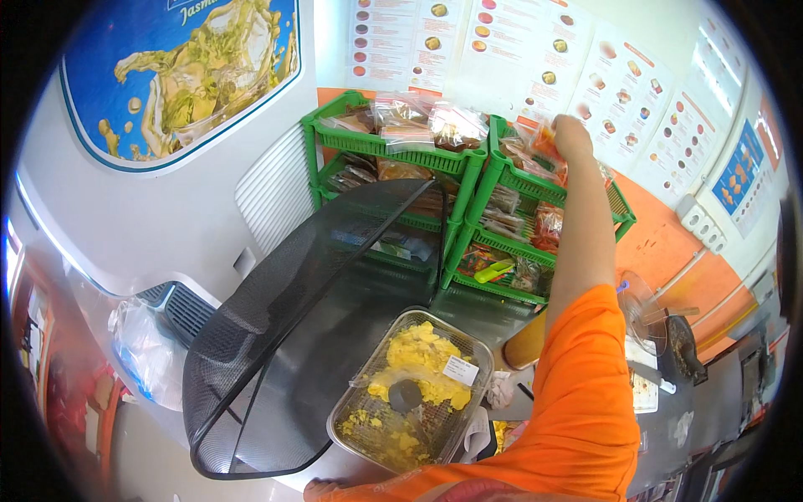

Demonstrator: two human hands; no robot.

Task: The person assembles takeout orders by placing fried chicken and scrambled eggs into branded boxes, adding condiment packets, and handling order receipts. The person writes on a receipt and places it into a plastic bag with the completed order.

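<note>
The right hand [571,136] is stretched way up to the top tier of the right-hand green rack [621,203], and it's buried among the packets [535,149] piled there. The fingers are curled down into the pile, but whether a packet is actually pinched can't be told from this angle, since only the back of the hand is shown. The arm is covered by an orange sleeve [577,393] up to the elbow. The left hand isn't seen anywhere.

A second green rack [393,151] is stood just beside the first, also stuffed with clear bags. Down on the counter, a square glass dish [410,393] of yellow crumbly food is covered by a clear lid with a dark knob. A black mesh food cover [293,335] is tilted up right next to it.
</note>
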